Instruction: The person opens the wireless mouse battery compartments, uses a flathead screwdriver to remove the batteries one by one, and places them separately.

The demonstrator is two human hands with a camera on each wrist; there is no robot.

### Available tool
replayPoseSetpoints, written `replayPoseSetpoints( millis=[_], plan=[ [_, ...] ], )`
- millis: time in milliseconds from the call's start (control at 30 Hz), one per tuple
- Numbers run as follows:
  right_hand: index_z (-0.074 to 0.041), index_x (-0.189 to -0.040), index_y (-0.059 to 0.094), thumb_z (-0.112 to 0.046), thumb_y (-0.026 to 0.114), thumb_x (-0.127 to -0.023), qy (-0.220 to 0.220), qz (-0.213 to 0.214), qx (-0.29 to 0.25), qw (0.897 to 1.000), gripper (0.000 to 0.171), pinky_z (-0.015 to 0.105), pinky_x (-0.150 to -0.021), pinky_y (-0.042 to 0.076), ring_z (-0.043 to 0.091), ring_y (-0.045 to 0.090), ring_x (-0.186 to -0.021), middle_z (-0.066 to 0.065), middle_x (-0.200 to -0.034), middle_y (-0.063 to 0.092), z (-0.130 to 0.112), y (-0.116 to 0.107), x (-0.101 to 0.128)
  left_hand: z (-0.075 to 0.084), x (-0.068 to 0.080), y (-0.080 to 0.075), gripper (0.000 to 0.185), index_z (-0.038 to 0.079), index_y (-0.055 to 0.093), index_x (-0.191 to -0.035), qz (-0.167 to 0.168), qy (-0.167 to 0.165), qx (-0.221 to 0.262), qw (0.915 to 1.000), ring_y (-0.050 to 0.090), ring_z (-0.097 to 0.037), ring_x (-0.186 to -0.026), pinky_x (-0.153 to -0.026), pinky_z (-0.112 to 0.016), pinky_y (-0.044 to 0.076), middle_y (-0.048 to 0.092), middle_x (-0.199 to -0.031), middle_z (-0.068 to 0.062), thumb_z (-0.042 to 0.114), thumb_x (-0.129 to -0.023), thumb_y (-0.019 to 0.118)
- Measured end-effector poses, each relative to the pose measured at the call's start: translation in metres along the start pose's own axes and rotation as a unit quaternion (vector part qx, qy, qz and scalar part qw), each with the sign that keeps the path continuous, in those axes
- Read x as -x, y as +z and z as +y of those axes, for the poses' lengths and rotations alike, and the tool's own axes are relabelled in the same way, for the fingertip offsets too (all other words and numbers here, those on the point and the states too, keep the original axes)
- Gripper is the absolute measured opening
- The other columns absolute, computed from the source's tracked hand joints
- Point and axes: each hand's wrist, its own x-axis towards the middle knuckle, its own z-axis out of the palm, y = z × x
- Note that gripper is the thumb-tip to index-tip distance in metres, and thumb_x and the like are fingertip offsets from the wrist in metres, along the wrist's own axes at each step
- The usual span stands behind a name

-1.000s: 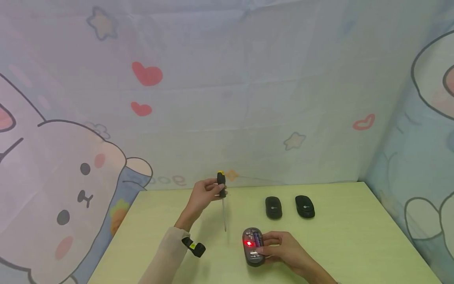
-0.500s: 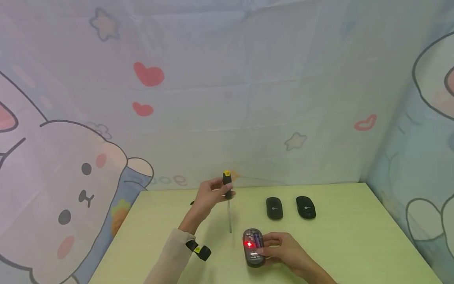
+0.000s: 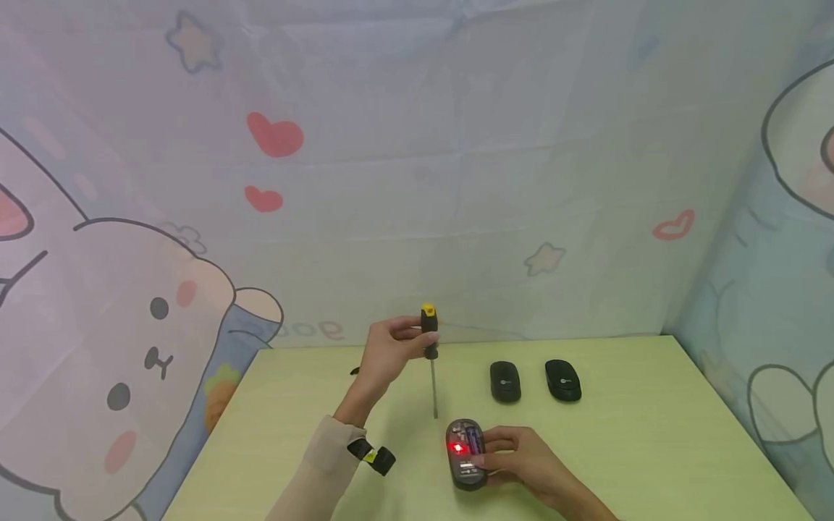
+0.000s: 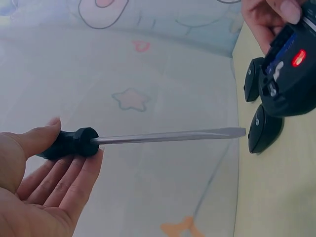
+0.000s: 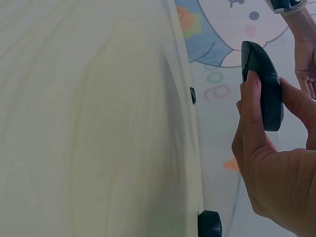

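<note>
The right hand grips a black, rounded plastic computer mouse, with its thumb lying along the near side and 1 finger curled over the far edge. Beside it spreads the pale green, wood-grained tabletop. A small black knob sits at the table's edge, and a black round object shows at the bottom. Behind hangs a cartoon-printed backdrop cloth.

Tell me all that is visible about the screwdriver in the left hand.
The screwdriver has a black handle with a yellow cap and a long, thin, bare metal shaft ending in a flat tip. The left hand grips only the handle. It hangs nearly upright, tip down, above the table, just behind the upturned mouse, touching neither.
</note>
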Motion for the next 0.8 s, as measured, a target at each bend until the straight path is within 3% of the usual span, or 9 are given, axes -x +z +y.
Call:
replayPoseSetpoints(
  millis=[200, 533, 800],
  plan=[
    [0.008, -0.136, 0.062, -0.02, 0.087, -0.088, -0.004, -0.009, -0.008, 1.0, 0.062, 0.04, -0.084, 0.068, 0.021, 0.075, -0.096, 0.013, -0.115, 0.073, -0.001, 0.0, -0.001, 0.008, 0.003, 0.003, 0.035, 0.007, 0.075, -0.123, -0.009, 0.017, -0.001, 0.9998, 0.081, -0.024, -0.094, -0.096, -0.042, 0.066, 0.079, -0.113, -0.017, 0.017, -0.091, 0.084],
    [0.007, -0.136, 0.062, -0.021, 0.088, -0.087, -0.001, -0.009, -0.01, 1.0, 0.062, 0.04, -0.084, 0.068, 0.022, 0.075, -0.097, 0.013, -0.116, 0.073, 0.0, 0.002, -0.001, 0.02, 0.01, 0.007, 0.037, 0.008, 0.074, -0.125, -0.025, 0.036, 0.006, 0.999, 0.081, -0.023, -0.098, -0.096, -0.039, 0.066, 0.078, -0.116, -0.016, 0.018, -0.091, 0.084],
    [0.008, -0.137, 0.06, -0.022, 0.089, -0.086, -0.001, -0.003, 0.001, 1.0, 0.065, 0.041, -0.084, 0.068, 0.021, 0.075, -0.097, 0.013, -0.116, 0.073, 0.001, 0.002, -0.004, 0.029, 0.021, 0.013, 0.042, 0.007, 0.072, -0.131, -0.039, 0.058, -0.024, 0.9973, 0.081, -0.024, -0.099, -0.095, -0.039, 0.066, 0.079, -0.115, -0.017, 0.017, -0.091, 0.084]
  ],
)
